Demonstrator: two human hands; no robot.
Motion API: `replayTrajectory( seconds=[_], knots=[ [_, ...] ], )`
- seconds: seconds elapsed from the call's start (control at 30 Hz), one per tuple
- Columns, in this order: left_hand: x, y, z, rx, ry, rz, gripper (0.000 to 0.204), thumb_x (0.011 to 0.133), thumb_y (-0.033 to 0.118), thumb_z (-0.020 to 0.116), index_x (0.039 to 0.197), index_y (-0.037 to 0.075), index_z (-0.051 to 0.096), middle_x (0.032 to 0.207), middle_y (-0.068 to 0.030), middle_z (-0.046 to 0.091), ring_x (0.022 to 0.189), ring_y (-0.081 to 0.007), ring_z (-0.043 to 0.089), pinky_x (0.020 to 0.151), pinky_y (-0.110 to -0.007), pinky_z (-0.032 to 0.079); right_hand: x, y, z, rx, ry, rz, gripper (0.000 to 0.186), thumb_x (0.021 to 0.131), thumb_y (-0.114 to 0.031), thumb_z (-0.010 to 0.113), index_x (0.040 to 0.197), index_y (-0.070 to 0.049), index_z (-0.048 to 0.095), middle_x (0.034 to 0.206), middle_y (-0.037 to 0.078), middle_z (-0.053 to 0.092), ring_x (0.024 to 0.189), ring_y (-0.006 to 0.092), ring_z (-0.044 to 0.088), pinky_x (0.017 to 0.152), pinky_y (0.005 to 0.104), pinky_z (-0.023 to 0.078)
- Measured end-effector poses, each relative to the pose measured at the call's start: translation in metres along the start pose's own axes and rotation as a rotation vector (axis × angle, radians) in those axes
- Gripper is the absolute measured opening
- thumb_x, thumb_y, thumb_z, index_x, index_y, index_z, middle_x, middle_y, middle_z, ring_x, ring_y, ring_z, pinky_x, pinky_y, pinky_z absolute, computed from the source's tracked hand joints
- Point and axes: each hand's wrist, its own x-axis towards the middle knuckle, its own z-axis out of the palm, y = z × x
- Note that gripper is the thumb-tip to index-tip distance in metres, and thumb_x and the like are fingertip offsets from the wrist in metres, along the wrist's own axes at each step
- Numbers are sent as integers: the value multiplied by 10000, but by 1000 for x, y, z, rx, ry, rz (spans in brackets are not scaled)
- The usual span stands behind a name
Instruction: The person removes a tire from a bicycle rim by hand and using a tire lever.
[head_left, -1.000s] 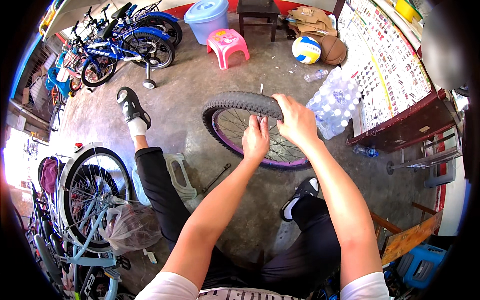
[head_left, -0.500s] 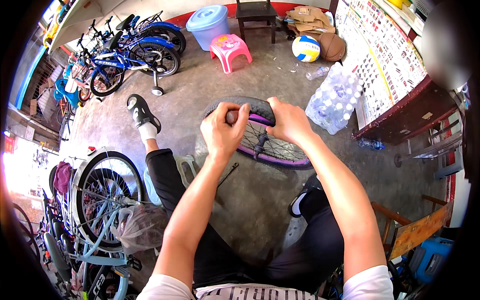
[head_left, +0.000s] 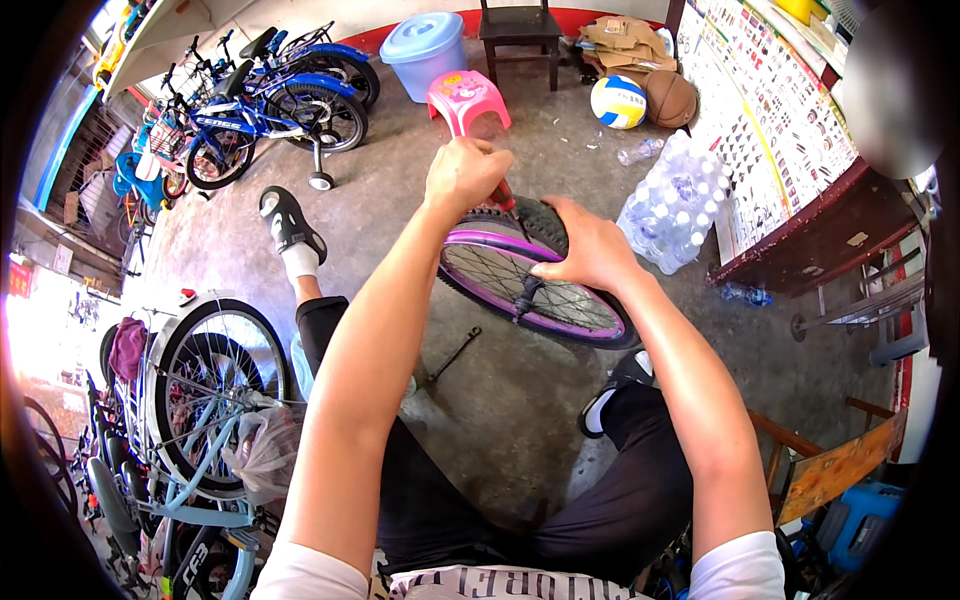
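Wheel [head_left: 526, 294] of a bicycle, with purple rim [head_left: 488, 237] and black tyre [head_left: 545, 226], is tilted between the left shoe [head_left: 288, 222] and the right shoe [head_left: 628, 373]. Its near right edge comes close to the right shoe; I cannot tell surely if it touches the floor [head_left: 480, 420]. The left hand [head_left: 466, 178] is closed like a fist around the red handle of a tool [head_left: 504, 196], perhaps a screwdriver, whose thin end points down to where tyre and rim meet. The right hand [head_left: 592, 246] clasps the tyre from the right, with the thumb stretched toward the spokes [head_left: 488, 268].

To do this well, in my opinion, the right hand should press the wheel firmly so that it does not turn, and the thumb should be out of the tool's line, in case it slips. The tip should go shallow, because it could harm whatever is inside the tyre, which I cannot see.

About containers: on the far side, a blue bucket [head_left: 424, 62] wears its lid, so its content is hidden. At right, a clear wrapping [head_left: 672, 205] holds many bottles with white caps. At left, beside the light-blue bicycle [head_left: 205, 465], is a thin plastic bag [head_left: 268, 455]; what it contains I cannot recognise.
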Motion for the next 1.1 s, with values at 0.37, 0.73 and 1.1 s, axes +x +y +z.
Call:
replayTrajectory(
  seconds=[0.37,0.73,1.1],
  knots=[
    [0,1,-3,-75,-61,-7,336,855,273,627,831,-27,777,736,-148,780,645,-229,773,688,-357,630,-4,-4,-1,-2,-12,-35,1031,702,-527,916,1575,-241,447,1285,185,678,1066,447,725,911,529,603],
    [5,-5,-6,-107,-179,-25,341,856,249,639,805,-66,758,735,-161,775,599,-231,738,616,-363,610,-7,-5,0,8,-37,-54,1106,655,-593,929,1582,-236,441,1312,183,657,1101,446,716,930,534,597],
    [16,-7,-1,-164,-231,-58,328,861,250,670,806,-64,752,740,-173,757,574,-243,723,547,-370,593,-8,-7,-4,-9,-61,-40,1130,652,-608,932,1584,-227,418,1366,167,571,1147,431,689,926,523,588]
  ],
)
